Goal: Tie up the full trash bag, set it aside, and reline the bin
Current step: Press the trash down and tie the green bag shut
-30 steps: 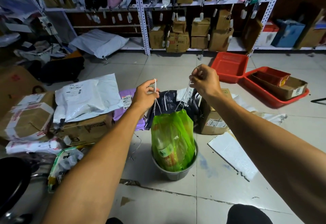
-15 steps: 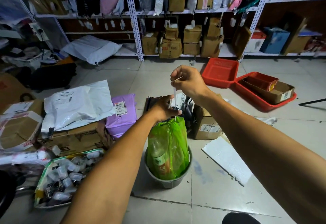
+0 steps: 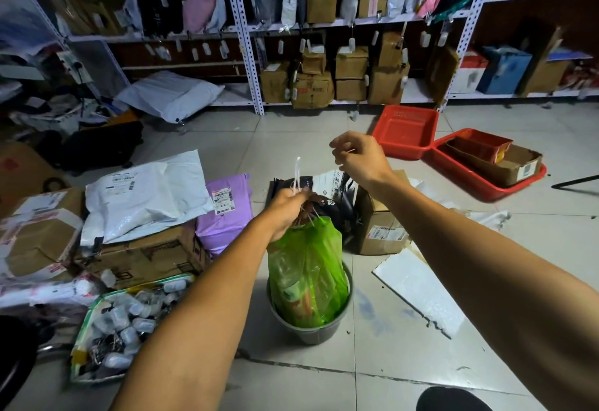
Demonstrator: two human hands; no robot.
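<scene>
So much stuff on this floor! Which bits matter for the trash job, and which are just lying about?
Part of the job:
green trash bag
white drawstring
grey bin
left hand
right hand

Just lying about:
red baskets
purple parcel
white mailer
cardboard boxes

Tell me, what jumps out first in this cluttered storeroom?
The bright green trash bag stands out, sitting in a grey bin at the middle of the tiled floor. The left hand bunches the bag's neck and its white drawstrings, while the right hand is raised just above, seemingly pinching a thin string. Behind to the right lie red plastic baskets, in front of shelves stacked with cardboard parcels.
</scene>
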